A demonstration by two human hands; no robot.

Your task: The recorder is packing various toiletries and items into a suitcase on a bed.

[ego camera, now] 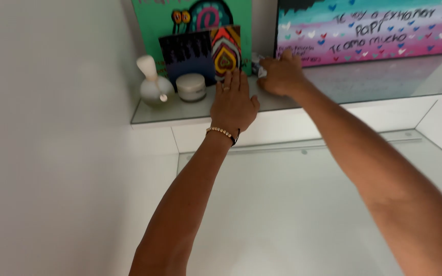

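Glass underfoot for both hands here: the left hand [233,102] lies flat and open on the clear glass shelf [364,82], fingers spread and pointing at the wall, a ring on one finger and a beaded gold bracelet [221,132] at the wrist. Its fingertips reach up to the lower edge of a small canvas painted in nested red, yellow and dark teardrop rings [226,51], touching it or just short of it; I cannot tell which.

Over to the right hand [281,75], knuckles up, fingers curled down around a small crumpled white-and-grey wad [260,67] that peeks out at its left side. It looks like a loose grip on that wad, pressed to the glass just beside the striped canvas.

Behind that little canvas leans a dark blue canvas with black drips [185,53], and behind both a larger green painting with a pink spiral snail shell [200,15]. Left of the hands sit a squat round white jar with a lid [191,87] and a pale rounded ceramic bottle with a mushroom-shaped stopper [154,84], near the shelf's left end. Off to the right, a wide canvas in pink, teal and blue bands scattered with small hearts [374,30] leans on the wall. Below, a second glass shelf [303,204] spans the white alcove.
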